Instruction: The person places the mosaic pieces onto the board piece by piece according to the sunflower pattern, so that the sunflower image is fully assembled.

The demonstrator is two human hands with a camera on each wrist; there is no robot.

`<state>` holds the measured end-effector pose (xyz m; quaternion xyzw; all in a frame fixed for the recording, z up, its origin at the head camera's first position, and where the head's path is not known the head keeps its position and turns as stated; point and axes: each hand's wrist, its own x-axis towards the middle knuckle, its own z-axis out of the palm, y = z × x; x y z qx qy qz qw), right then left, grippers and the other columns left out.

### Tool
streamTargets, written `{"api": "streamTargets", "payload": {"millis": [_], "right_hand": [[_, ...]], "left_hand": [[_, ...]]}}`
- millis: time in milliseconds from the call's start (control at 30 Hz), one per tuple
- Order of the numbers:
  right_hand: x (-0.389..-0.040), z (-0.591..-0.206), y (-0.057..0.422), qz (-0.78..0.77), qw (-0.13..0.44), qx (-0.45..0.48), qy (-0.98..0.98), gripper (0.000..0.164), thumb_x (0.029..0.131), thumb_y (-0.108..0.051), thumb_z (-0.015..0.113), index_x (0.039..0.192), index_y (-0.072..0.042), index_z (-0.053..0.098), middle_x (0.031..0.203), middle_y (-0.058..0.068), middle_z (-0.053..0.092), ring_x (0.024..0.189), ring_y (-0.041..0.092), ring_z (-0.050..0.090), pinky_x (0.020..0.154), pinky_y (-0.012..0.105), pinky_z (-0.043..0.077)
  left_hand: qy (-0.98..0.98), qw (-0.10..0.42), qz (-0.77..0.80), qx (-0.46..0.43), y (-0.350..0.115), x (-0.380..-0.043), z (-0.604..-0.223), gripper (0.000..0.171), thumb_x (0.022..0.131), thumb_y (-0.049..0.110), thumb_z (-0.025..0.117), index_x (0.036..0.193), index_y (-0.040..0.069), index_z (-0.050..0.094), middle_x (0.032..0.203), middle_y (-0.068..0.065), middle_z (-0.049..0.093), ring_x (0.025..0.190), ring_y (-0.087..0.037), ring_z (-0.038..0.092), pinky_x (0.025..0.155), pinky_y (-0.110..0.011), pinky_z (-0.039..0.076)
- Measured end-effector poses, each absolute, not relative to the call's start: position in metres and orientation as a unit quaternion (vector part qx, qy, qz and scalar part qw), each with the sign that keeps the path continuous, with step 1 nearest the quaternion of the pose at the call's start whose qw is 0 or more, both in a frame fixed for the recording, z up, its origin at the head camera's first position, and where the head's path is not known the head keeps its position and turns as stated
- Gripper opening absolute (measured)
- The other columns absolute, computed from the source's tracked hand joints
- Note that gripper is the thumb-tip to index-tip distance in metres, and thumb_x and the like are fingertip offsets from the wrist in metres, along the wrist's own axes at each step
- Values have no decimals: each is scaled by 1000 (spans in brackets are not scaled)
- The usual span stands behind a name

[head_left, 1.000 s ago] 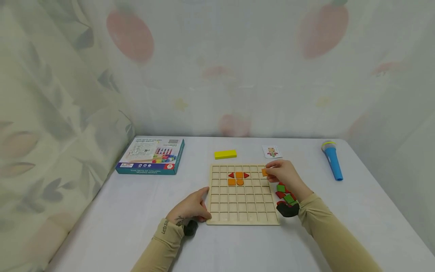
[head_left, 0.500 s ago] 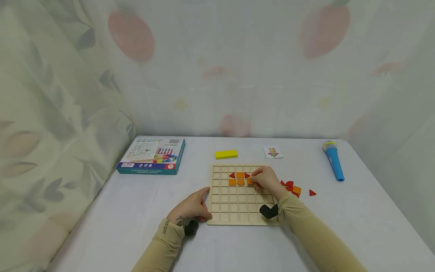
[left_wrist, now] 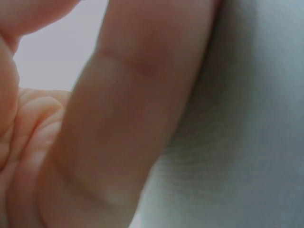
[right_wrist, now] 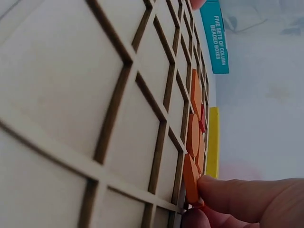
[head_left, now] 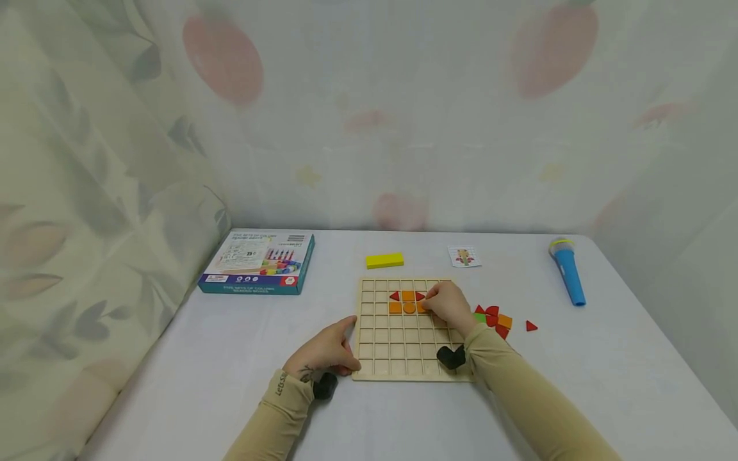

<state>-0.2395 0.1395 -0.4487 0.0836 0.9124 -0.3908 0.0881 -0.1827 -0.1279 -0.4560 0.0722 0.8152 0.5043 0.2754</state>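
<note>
A wooden grid board (head_left: 415, 377) lies on the table. Against its left edge, my left hand (head_left: 325, 349) rests with thumb and index finger spread apart; only blurred fingers fill the left wrist view. My right hand (head_left: 448, 304) pinches an orange square tile (right_wrist: 191, 179), which leans tilted at a cell beside the orange round tile (head_left: 409, 308). On that round tile's other side sits another orange square (head_left: 394, 308). In the row above, an orange square (head_left: 408, 296) lies between two red triangles (head_left: 394, 296). Part of the pinched tile is hidden by fingertips.
Right of the board lies a pile of red, green and orange tiles (head_left: 492, 319), partly behind my sleeve, and a lone red triangle (head_left: 531, 326). Farther back are a yellow block (head_left: 385, 260), a pattern card (head_left: 464, 257), a boxed set (head_left: 256, 262) and a blue toy microphone (head_left: 569, 275).
My right hand has carried the orange square from the board's upper right corner leftward to beside the round tile, staying there since half a second ago. My left hand has kept its place.
</note>
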Motion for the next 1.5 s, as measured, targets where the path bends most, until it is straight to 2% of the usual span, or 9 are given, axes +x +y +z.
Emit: {"api": "streamTargets", "payload": {"millis": [233,367,500,600,667,900,1067,1300,1500], "right_hand": [[-238,-446,137,-330,82,83,937,14,78,-23,71,77,-10,66,74,2,62,61,16,52,49,25,37],[-233,-431,143,-285,41,30,957,20,80,-24,68,92,-7,67,88,7,64,71,19,56,55,29,43],[-224,-406,163,-237,-20,-57,970,31,85,-24,64,109,-4,64,103,14,64,86,27,61,66,39,50],[-219,-395,185,-201,-48,-87,974,32,86,-23,64,111,-4,64,106,16,64,92,31,60,68,43,51],[-216,-393,201,-175,-54,-97,978,32,85,-22,64,111,-3,64,104,16,64,91,31,60,67,43,52],[-202,-398,243,-107,7,-77,991,36,84,-21,65,113,0,61,104,19,61,88,29,59,65,41,53],[-193,-413,262,-89,56,-69,992,32,83,-19,65,109,0,63,101,18,61,85,29,57,65,41,53],[-186,-430,275,-80,85,-85,990,28,78,-12,67,104,-1,65,94,12,62,81,24,57,68,42,53],[-187,-436,274,-81,89,-94,988,31,78,-9,67,107,0,64,90,8,63,77,20,55,69,40,53]], "left_hand": [[816,276,502,70,-127,-182,-456,103,61,-7,76,147,5,20,64,-8,55,48,-15,53,46,-26,49],[818,275,500,71,-127,-183,-456,103,61,-7,76,147,5,20,64,-9,56,49,-15,54,46,-27,49],[820,275,496,71,-128,-183,-456,104,61,-6,77,147,5,20,65,-9,55,49,-15,54,46,-27,49],[820,274,497,72,-128,-184,-456,104,60,-6,77,147,5,20,66,-9,55,50,-15,54,46,-27,49],[818,274,500,73,-128,-184,-456,104,60,-6,77,147,5,20,66,-9,56,50,-15,54,47,-27,49],[813,275,508,68,-129,-184,-457,104,60,-6,77,147,5,20,66,-9,56,50,-15,54,47,-27,49],[812,274,509,73,-128,-183,-457,104,60,-6,76,147,4,20,66,-9,56,50,-15,54,47,-27,49],[810,278,512,64,-128,-183,-457,104,60,-6,77,147,5,21,66,-9,55,50,-15,54,47,-26,49],[810,276,513,63,-128,-183,-456,104,60,-6,77,147,6,21,66,-8,55,50,-15,53,47,-26,49]]}}
